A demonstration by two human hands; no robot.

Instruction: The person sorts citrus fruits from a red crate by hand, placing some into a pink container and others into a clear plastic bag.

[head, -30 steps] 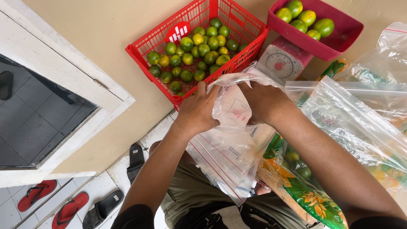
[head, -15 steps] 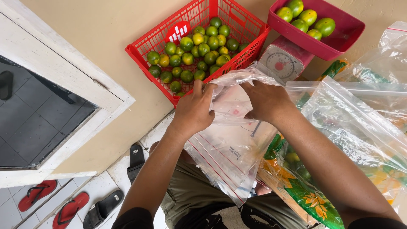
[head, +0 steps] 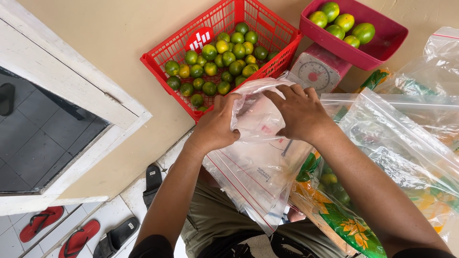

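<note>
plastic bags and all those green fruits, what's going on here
A person's left hand and right hand both grip the top of a clear zip bag from a stack on their lap. A red basket of green citrus sits ahead, beside a kitchen scale carrying a pink tray of larger fruit.

My hands (head: 215, 129) cover part of the clear bag (head: 258, 157). The pink tray (head: 377, 48) hides the scale's (head: 318, 74) top; the picture's edge crops the basket (head: 167, 52).
</note>
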